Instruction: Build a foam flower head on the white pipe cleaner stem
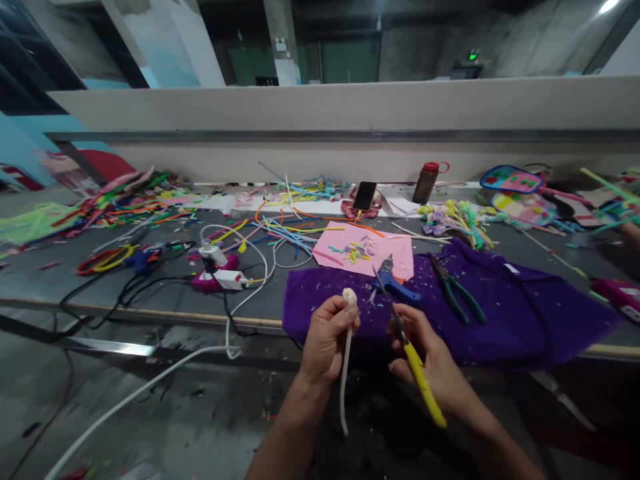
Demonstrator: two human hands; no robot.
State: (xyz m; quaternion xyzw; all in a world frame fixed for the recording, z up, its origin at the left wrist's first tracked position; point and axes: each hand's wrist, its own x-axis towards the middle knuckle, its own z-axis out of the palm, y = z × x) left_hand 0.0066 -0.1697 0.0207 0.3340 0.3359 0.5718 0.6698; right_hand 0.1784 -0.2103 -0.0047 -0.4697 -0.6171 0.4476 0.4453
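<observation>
Cream pipe cleaner (345,373) first: pale, fuzzy, one long thin stem hanging straight down past my wrist, its top end curled into a small knob that pokes above my thumb. My left hand (325,343) is clenched around it, held in front of the table edge, over the near hem of the purple cloth (525,313). My right hand (430,363) grips yellow-handled scissors (407,347), blades narrow and pointing up toward that knob, close but apart from it. On the cloth I see a blue glue gun (393,283) and green-handled pliers (457,290); behind them lies a pink sheet (350,250) with coloured scraps.
</observation>
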